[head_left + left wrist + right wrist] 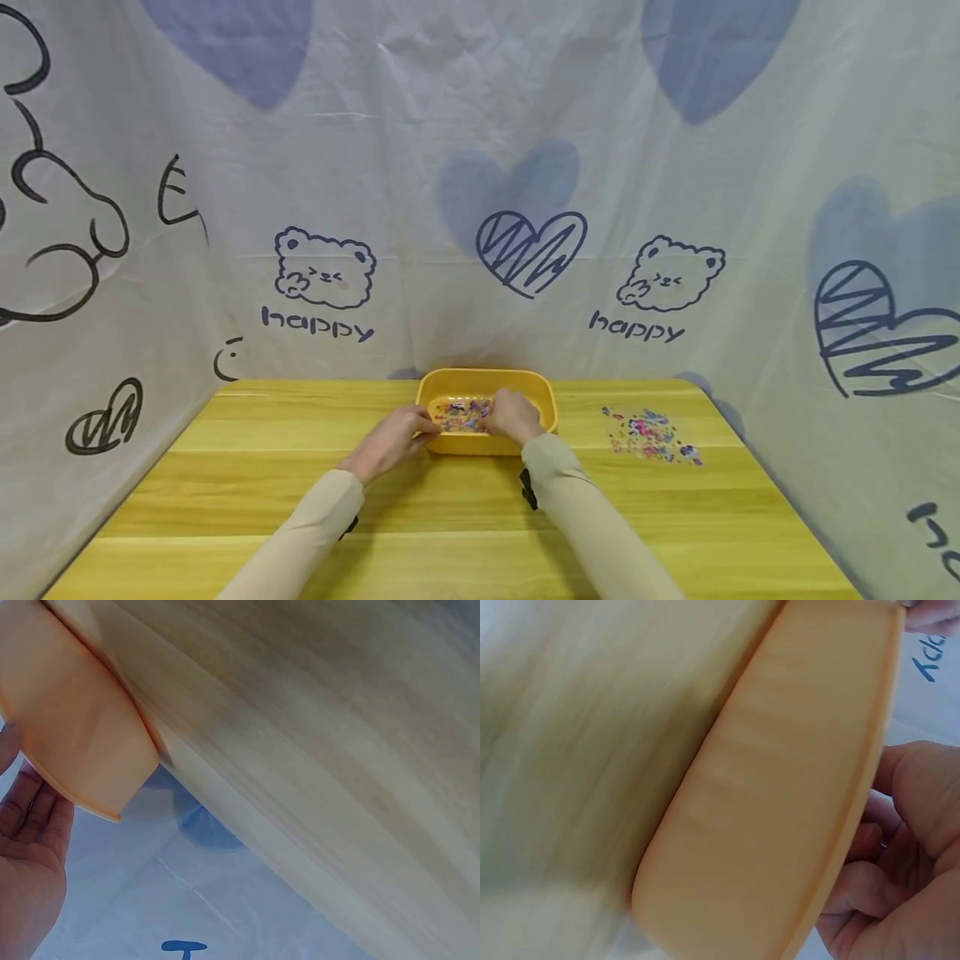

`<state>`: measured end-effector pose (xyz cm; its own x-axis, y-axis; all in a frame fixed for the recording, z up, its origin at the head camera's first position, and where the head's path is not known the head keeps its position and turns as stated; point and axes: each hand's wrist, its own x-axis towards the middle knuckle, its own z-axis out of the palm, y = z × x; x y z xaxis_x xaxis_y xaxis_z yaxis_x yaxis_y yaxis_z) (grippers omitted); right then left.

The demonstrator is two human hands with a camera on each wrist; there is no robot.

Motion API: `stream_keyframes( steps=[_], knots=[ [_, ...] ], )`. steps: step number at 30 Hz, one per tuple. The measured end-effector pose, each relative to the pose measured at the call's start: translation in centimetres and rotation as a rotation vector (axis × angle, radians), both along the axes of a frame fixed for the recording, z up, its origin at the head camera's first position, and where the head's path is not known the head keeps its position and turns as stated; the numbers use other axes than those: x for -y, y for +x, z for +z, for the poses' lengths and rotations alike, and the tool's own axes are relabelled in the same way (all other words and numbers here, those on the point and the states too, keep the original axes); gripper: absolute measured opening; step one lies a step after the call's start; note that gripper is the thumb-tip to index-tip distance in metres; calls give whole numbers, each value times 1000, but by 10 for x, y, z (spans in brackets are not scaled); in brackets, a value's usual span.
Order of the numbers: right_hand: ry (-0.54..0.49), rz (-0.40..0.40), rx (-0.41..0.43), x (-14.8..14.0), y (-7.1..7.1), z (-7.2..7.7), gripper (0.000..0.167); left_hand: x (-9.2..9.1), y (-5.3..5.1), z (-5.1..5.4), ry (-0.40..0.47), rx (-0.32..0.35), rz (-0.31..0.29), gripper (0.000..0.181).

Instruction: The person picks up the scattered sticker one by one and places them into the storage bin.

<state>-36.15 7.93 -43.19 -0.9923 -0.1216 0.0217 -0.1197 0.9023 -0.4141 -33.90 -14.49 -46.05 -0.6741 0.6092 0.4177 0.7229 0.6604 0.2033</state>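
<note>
- Nearest, the two light sleeves (307, 529) are stretched forward over the wooden tabletop (442, 542), and a dark strap (528, 490) is seen under the right one.
- By the left hand (392, 440) the near-left corner of the yellow tub (480, 446) is reached; in the left wrist view the wall seems to be pinched, with the thumb outside and the fingers behind the rim.
- The right hand (516, 417) is bent down over the near wall into the tub, its fingers curled narrow near the bottom – whether anything is held between them cannot be told, since the tips are hidden.
- The tub is set upright at the far edge of the tabletop, and in it small coloured pieces (453, 408) are spread over the bottom.
- To the right of the tub, apart from both hands, a second coloured patch (648, 433) is laid flat, seemingly on clear film.
- From this, the handling inside the tub is judged to be under way – not finished; how much is left cannot be counted.
- Farthest, a white cloth (450, 100) with hearts and bears is hung.
</note>
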Motion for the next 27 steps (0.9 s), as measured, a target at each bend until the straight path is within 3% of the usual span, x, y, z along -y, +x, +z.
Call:
stream_keyframes(
  steps=[12, 21, 27],
  knots=[
    [203, 67, -7, -2, -4, -2, 46, 0, 1, 3, -5, 19, 2, 13],
    [177, 99, -4, -14, -6, -3, 38, -2, 1, 1, 4, 35, 19, 15],
    [126, 118, -64, -24, -3, -5, 48, -1, 1, 1, 1, 29, 7, 15]
  ],
)
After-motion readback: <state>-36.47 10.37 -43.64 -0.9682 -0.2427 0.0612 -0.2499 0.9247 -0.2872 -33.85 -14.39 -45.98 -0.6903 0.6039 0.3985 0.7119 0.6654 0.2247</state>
